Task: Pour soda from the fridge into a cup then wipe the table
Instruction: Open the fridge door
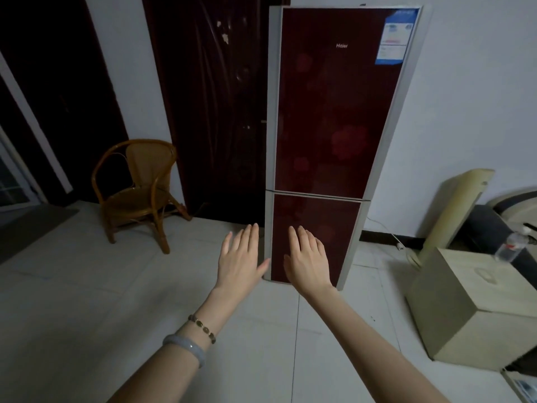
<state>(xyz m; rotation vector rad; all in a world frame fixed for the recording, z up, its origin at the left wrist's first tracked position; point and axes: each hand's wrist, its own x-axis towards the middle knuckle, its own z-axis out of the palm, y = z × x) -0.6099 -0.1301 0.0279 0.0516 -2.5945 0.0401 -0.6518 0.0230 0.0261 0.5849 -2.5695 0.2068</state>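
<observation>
Soda is out of sight, presumably inside the shut fridge (pixel 334 112), which stands tall and upright straight ahead of my left hand (pixel 241 257) and right hand (pixel 308 263), both empty with fingers straight, the right one squarer to its front.

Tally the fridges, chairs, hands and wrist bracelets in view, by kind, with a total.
Fridge: 1
Wicker chair: 1
Hands: 2 (left hand, right hand)
Bracelets: 2 (beaded bracelet, pale bangle)
Total: 6
</observation>
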